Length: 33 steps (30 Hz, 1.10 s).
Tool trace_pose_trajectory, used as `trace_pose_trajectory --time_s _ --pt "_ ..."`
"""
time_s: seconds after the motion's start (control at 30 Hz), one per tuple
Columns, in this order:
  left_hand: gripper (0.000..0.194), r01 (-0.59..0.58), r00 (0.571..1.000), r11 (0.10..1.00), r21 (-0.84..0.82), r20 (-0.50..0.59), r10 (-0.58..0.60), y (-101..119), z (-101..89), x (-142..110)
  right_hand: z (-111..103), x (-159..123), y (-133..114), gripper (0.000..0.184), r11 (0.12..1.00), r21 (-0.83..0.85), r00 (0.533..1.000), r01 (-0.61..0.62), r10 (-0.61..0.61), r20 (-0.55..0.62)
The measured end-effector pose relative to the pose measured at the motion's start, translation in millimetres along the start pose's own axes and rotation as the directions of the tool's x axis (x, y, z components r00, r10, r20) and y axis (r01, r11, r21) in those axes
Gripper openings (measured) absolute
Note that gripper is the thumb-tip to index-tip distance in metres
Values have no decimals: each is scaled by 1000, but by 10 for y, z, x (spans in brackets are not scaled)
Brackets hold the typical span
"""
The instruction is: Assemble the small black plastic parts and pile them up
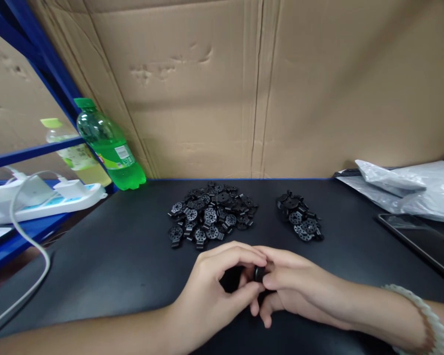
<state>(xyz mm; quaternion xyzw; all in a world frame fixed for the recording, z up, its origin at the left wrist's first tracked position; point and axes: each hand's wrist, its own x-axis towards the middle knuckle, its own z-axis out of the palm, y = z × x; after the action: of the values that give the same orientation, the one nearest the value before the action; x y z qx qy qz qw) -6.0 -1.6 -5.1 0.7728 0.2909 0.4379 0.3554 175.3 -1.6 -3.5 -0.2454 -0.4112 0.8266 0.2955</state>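
My left hand [222, 286] and my right hand [292, 281] meet low in the middle of the view. Between their fingertips they pinch a small black round part [259, 273], mostly covered by the fingers. Just beyond the hands lies a large heap of black plastic parts [210, 215], each a round disc with holes and a short tab. To its right is a smaller pile of similar black parts [302, 219].
A green soda bottle [113, 153] leans at the back left, near a yellowish drink bottle [77, 153] and a white power strip [62, 202] with a cable. At right are a phone [422, 241] and a plastic bag [410, 190]. Cardboard [192, 98] walls the back.
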Motion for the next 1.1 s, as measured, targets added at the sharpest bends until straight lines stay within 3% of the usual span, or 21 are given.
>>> trace_pose_trajectory --time_s 0.27,0.5,0.83,1.1 --pt "25 -109 993 993 49 -29 111 82 -44 -24 -69 -26 27 26 998 -53 994 -41 47 101" --pt "39 -122 993 992 43 12 121 91 -36 -29 -48 -22 6 37 981 -189 992 -44 65 105" --pt "23 74 997 988 -133 27 -71 111 -42 -27 -113 2 -14 24 977 -184 958 -106 150 244" --pt "30 139 990 962 -237 21 -137 101 -25 -7 -54 5 -45 12 973 -196 955 -121 168 246"
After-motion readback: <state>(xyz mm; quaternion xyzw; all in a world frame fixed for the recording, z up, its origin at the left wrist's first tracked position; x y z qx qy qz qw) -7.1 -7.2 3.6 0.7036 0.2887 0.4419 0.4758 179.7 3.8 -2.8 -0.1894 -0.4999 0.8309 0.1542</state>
